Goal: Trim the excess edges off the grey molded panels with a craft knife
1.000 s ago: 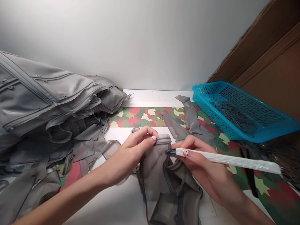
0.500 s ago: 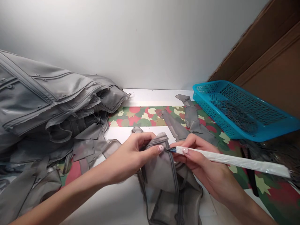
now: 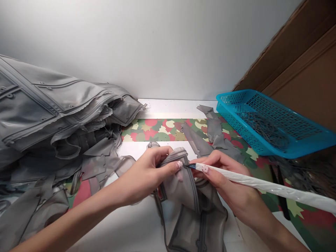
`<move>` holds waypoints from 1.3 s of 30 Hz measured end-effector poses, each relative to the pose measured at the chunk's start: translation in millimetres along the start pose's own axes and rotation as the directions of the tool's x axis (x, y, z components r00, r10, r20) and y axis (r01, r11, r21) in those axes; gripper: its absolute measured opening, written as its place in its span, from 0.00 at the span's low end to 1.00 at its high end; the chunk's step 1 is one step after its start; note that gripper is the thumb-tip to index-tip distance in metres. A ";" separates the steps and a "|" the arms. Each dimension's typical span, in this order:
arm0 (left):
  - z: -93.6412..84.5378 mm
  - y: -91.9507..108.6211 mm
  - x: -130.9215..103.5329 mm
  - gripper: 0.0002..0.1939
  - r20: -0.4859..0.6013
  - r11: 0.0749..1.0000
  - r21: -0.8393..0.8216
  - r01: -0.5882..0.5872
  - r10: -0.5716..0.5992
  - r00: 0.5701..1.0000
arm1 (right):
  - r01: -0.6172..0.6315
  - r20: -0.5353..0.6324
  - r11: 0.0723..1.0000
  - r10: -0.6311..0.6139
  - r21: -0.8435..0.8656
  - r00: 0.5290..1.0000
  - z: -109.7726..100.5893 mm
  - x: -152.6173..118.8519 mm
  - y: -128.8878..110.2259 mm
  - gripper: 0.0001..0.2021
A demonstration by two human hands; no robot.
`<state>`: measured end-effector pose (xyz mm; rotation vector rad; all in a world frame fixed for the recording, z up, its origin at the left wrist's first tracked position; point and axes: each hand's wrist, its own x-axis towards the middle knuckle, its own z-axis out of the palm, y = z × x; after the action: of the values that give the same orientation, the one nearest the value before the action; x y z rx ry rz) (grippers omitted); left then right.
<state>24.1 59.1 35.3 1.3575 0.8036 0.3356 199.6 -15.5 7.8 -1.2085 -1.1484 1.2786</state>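
A thin, bendy grey moulded sheet (image 3: 181, 189) with raised ridges along its edges hangs from my left hand (image 3: 154, 171). The thumb of that hand pinches a folded upper part of it against the fingers. My right hand (image 3: 225, 178) grips a slim pointed tool (image 3: 244, 177) with a long white-wrapped handle and a dark tip. That tip meets the sheet's ridged edge just right of my left thumb; its exact kind I cannot make out. The lower part of the sheet drapes down over the white table.
Stacked grey moulded sheets (image 3: 52, 101) fill the left side, with loose pieces below. Grey offcuts (image 3: 196, 140) lie behind my hands on a patterned strip (image 3: 157, 129). At right, a blue basket (image 3: 273, 150) holds thin dark scraps, beside brown cardboard (image 3: 301, 70) and black-handled scissors or tweezers (image 3: 280, 196).
The tool's handle has swung slightly, its far end now lower and further right. The sheet's hanging part has shifted a little under my left hand. Both hands keep their grip.
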 end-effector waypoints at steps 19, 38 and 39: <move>0.8 -4.5 -5.3 0.11 -0.022 0.999 0.038 0.039 -0.038 0.999 | 0.098 -0.064 0.962 -0.118 -0.255 0.991 3.3 -0.4 -5.3 0.05; 20.9 -11.6 -8.1 0.13 -0.138 0.958 0.281 -0.061 0.103 0.985 | 0.358 0.004 0.637 -0.487 -0.683 0.873 17.6 -6.4 11.6 0.09; 21.2 -11.5 -8.1 0.12 -0.132 0.968 0.246 -0.048 0.083 0.988 | 0.360 -0.006 0.614 -0.512 -0.702 0.859 17.4 -5.7 11.5 0.09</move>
<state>30.3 35.9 27.0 1.6052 0.9425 0.3988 181.7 -22.0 -2.4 -1.4055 -1.7053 0.3098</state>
